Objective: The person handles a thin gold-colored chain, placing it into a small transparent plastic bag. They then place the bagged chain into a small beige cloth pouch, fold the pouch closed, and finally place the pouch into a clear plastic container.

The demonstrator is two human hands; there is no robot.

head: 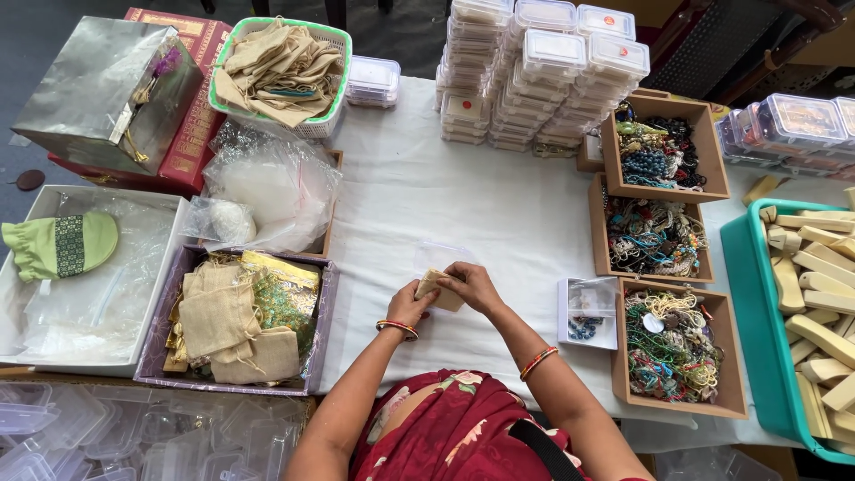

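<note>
Head view:

- The small beige cloth pouch (438, 289) sits at the centre of the white tablecloth (499, 214), lifted just off it and held between both hands.
- The left hand (408, 308) pinches the pouch's lower left edge, fingers narrow around the cloth; the right hand (473, 285) closes over its top right edge, fingers curled onto the fabric.
- The pouch looks light, soft and floppy, a rough weave that should not slip; it probably folds wherever it is unsupported, so a grip at the two sides of the mouth seems the sound one. Whether anything is inside I cannot tell.
- A clear plastic box (443, 256) lies on the cloth just beyond the hands, at 12 o'clock.
- At 12 to 1 o'clock, a stack of clear lidded boxes (543, 71) stands in columns, some with a round red sticker on the lid.
- At 3 o'clock, three wooden trays of beaded bracelets (663, 294) sit in a row; beside them is a small open white box (588, 312).
- Far at 3 o'clock, a teal bin (744, 294) holds pale wooden pieces.
- At 9 o'clock, a purple-rimmed tray (322, 321) holds more beige pouches.
- At 10 to 11 o'clock: a green basket of pouches (285, 76), a silver gift box (93, 89) and a red book-shaped box (191, 134).
</note>
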